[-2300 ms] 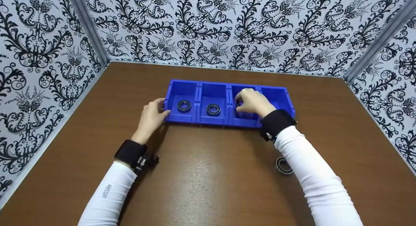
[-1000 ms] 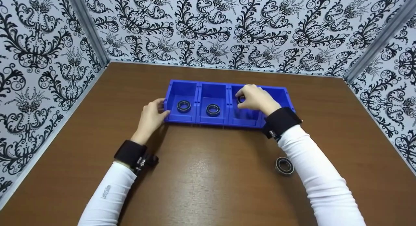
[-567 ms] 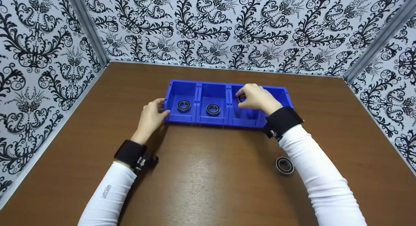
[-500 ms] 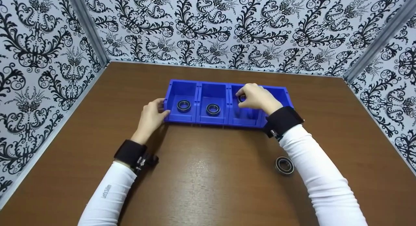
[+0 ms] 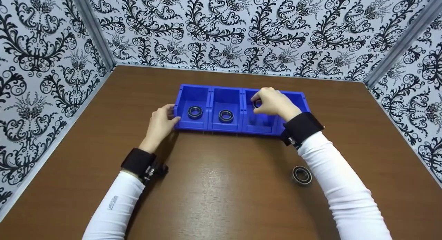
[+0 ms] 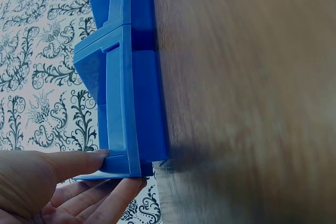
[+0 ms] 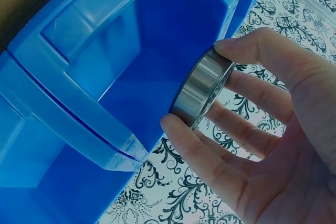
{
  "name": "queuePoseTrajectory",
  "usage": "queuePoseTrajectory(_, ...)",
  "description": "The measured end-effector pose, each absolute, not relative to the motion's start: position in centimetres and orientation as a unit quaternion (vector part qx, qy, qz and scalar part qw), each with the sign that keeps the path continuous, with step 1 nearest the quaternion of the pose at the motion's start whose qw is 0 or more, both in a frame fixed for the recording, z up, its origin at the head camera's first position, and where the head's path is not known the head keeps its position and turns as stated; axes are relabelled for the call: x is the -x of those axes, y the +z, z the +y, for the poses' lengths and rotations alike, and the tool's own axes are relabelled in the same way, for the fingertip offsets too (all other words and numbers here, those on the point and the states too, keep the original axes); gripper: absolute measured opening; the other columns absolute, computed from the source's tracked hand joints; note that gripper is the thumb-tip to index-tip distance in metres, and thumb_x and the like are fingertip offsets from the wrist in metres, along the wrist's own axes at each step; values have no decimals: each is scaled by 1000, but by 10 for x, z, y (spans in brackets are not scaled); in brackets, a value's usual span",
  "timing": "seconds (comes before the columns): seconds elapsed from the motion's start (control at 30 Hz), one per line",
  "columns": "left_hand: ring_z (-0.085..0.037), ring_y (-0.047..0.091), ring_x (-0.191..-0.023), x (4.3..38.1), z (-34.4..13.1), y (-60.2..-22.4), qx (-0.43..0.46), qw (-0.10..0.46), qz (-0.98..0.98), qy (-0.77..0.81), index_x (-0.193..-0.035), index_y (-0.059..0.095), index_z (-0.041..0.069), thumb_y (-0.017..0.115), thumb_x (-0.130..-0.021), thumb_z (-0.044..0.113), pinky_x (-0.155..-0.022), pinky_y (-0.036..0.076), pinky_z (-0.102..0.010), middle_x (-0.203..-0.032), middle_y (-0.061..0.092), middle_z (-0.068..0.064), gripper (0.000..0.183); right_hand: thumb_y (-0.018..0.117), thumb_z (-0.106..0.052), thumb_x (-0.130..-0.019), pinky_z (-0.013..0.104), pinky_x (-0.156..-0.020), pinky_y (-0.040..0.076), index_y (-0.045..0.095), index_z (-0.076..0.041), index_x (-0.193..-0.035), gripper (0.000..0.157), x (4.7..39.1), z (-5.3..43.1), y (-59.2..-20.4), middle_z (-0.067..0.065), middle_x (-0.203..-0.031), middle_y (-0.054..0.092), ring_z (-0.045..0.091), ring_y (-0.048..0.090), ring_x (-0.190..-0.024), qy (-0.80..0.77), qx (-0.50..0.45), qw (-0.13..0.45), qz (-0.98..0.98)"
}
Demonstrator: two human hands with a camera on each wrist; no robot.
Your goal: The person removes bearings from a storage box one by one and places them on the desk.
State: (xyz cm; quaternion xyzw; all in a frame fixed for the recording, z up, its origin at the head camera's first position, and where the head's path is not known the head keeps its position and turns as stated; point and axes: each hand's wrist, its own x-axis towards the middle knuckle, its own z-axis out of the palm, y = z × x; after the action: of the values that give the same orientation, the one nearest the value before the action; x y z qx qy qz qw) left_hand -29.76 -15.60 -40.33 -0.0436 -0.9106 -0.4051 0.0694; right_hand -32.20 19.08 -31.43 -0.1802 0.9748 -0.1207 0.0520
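Note:
A blue storage bin with a row of compartments stands on the table. At its left end my left hand grips the end wall; in the left wrist view the thumb lies on the rim and the fingers are on the outer side. My right hand holds a ball bearing over the third compartment from the left, pinched by its edges between thumb and fingertip, tilted and above the compartment floor. One bearing lies flat in the first compartment, another bearing in the second. My right hand and wrist partly cover the rightmost compartment.
On the brown table, a further bearing lies beside my right forearm, in front of the bin. Patterned wall panels enclose the back and both sides. Each wrist wears a black strap with a small camera.
Over these frames my right hand has risen slightly and shifted right with its bearing, most of it early on. The left hand, bin and other bearings have stayed in place.

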Motion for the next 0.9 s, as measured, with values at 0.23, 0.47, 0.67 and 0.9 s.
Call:
queuePoseTrajectory(0.23,-40,68,-123,299,-156,-404,43,73,-911,-404,-140,57,-6,69,-95,6,-107,53,-52,-129,68,-29,48,69,-13,-82,58,-114,44,71,-1,-127,46,321,190,-313,21,-133,69,40,60,-129,-118,185,52,974)
queuePoseTrajectory(0.47,-40,68,-123,299,-156,-405,41,72,-909,-409,-140,57,-6,70,-94,7,-108,53,-51,-130,68,-29,49,69,-13,-82,57,-114,45,72,-1,-126,46,318,190,-311,21,-133,69,41,59,-130,-115,186,52,974)
queuePoseTrajectory(0.67,-40,66,-125,299,-156,-405,39,72,-910,-406,-140,56,-7,69,-94,6,-109,52,-52,-131,67,-29,49,68,-11,-80,58,-111,46,74,-1,-122,44,313,189,-307,19,-127,73,39,64,-121,-113,195,45,973)
queuePoseTrajectory(0.9,-41,66,-125,299,-156,-405,40,74,-911,-403,-140,56,-8,70,-94,6,-109,52,-52,-131,67,-30,49,68,-13,-81,59,-113,44,73,-1,-124,45,308,188,-304,20,-130,71,42,61,-127,-110,188,48,975)
